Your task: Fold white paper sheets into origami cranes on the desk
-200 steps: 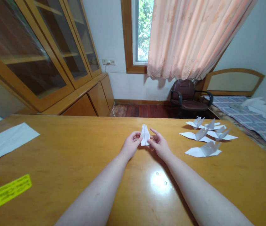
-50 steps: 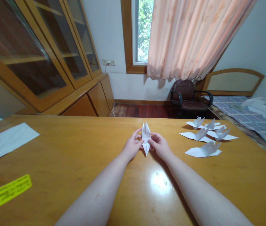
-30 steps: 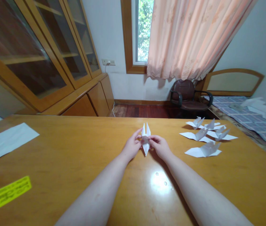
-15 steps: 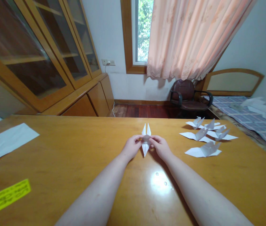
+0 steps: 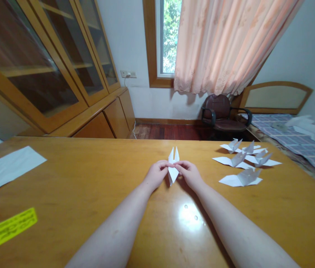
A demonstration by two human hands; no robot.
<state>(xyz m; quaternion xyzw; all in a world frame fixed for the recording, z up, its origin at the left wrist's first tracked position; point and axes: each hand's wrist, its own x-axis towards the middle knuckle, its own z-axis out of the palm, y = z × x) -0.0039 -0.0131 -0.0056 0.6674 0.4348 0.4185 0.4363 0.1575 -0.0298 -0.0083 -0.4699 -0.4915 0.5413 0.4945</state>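
A partly folded white paper crane [image 5: 173, 174] is held just above the middle of the table, with two narrow points facing away from me and one broader point toward me. My left hand [image 5: 157, 175] is closed on its left edge, thumb and fingers pinching the paper. From the right, my right hand [image 5: 190, 175] pinches the opposite edge. Both sets of fingertips nearly meet across the paper's middle. Finished paper cranes [image 5: 241, 178], several of them, stand to the right with wings spread.
White paper [image 5: 9, 169] lies on the left of the wooden table [image 5: 90, 186]. A yellow strip with writing [image 5: 8, 230] shows at the lower left. Beyond the table are a brown chair [image 5: 221, 111], a glass-door cabinet [image 5: 90, 89] and a bed [image 5: 299, 137].
The near flap of the folded paper has come down toward me, so a smooth broad face now covers the near point. Both hands stay in nearly the same place.
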